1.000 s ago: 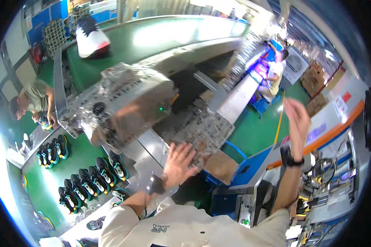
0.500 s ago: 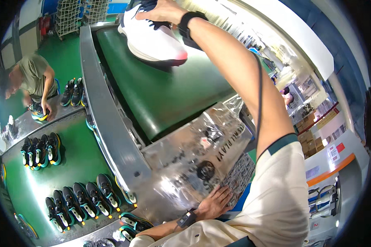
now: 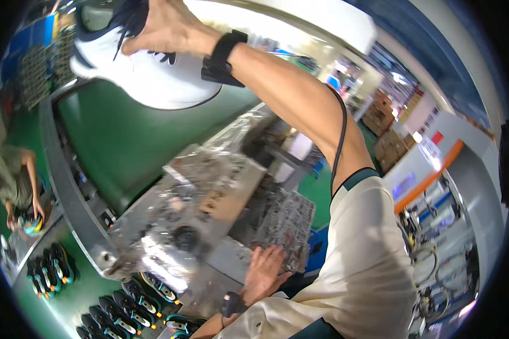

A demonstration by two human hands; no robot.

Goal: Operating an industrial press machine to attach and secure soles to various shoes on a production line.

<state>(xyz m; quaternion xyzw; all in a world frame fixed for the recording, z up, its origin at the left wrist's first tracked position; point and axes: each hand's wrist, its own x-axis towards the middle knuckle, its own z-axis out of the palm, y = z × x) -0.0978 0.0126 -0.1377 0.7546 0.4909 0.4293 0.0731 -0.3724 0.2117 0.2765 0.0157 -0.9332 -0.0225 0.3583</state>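
A white sneaker (image 3: 167, 82) with dark laces hangs at the upper left over the green conveyor belt. My right hand (image 3: 172, 31) is closed on its upper around the laces and tongue, with the arm stretched far out. The shoe's heel and collar are partly cut off by the picture's rim. Low in the middle, my left hand (image 3: 263, 274) lies with its fingers stretched out at the edge of a grey patterned sheet (image 3: 288, 226). Nothing shows in that hand. Beside it, crumpled clear plastic film (image 3: 175, 220) covers a metal ledge and a brown printed panel.
A metal rail (image 3: 68, 181) edges the belt. Several black-and-teal shoes (image 3: 119, 313) stand in rows on the lower left belt. Beyond them, a person (image 3: 17, 181) handles another shoe. A grey machine with an orange strip (image 3: 430, 178) stands at right; cardboard boxes (image 3: 387, 150) are stacked behind.
The whole view has turned, shifting the belt and rows of shoes leftward. My right hand has carried the sneaker toward the upper left. My left hand stays beside the patterned sheet.
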